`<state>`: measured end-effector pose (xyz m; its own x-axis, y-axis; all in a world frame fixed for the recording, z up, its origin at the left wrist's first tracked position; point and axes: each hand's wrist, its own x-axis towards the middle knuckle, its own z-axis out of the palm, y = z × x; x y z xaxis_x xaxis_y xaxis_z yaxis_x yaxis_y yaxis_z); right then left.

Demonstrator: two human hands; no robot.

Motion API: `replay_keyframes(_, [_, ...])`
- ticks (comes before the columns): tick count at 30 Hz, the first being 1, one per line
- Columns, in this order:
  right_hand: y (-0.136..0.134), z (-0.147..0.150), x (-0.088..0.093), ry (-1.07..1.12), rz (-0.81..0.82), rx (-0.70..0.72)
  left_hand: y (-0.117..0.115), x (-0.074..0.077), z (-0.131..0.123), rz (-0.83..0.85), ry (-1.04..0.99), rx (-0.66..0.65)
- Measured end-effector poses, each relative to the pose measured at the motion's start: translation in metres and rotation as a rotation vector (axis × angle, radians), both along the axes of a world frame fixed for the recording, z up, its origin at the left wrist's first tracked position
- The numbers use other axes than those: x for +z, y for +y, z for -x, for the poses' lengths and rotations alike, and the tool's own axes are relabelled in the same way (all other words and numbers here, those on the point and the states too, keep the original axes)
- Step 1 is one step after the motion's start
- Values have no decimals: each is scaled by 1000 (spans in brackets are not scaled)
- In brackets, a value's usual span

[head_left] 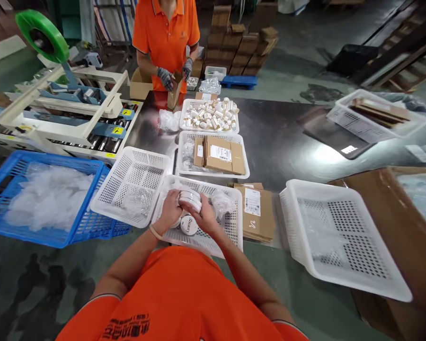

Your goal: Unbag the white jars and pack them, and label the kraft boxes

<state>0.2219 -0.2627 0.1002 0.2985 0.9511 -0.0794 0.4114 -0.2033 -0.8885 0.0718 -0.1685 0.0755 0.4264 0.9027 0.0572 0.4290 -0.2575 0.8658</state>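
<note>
My left hand [170,209] and my right hand [205,214] are closed together around a white round jar [190,200], held just above a white perforated tray [234,227] in front of me. Another white jar with dark lettering on its lid [189,225] lies in the tray just under my hands. Clear plastic bags [223,202] lie in the same tray to the right of my hands.
Flat brown cartons [257,210] lie right of the tray. White trays stand around: one with clear bags [131,182], one large one at right [341,232], one with cartons [213,154], one with white bottles [209,116]. A blue crate of plastic [46,199] sits left. A gloved co-worker [166,38] holds a carton opposite.
</note>
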Motion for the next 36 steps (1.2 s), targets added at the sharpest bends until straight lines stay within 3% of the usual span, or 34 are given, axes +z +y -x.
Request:
replay_keyframes(3, [0,5,11,-401,199,114,-4,-3,-3,-12,10,16])
replay_keyframes(6, [1,17,25,-661,399,163,-11,-3,-9,-33,55,11])
replay_keyframes(10, [5,29,43,-796,513,143,-20,1,-14,-77,135,-35])
replay_keyframes(14, [5,29,48,-802,549,118,-21,6,-14,-83,174,-93])
replay_keyframes(19, [-2,19,33,-808,513,172,-28,12,-21,-94,169,-161])
replay_keyframes(22, [-11,0,20,-669,472,240,-32,13,-28,-33,163,-195])
replay_keyframes(25, [-29,-24,9,-508,353,307,-31,15,-29,44,71,-259])
replay_keyframes(28, [-56,-46,-2,-455,275,279,-24,19,-20,154,-41,-383])
replay_keyframes(30, [-75,-60,-10,-436,329,222,-14,23,-10,252,-75,-344])
replay_keyframes(32, [-91,-72,-18,-452,483,163,-1,26,1,361,-108,-217])
replay_keyframes(36, [-103,-80,-25,-701,828,33,15,31,12,626,-235,-60])
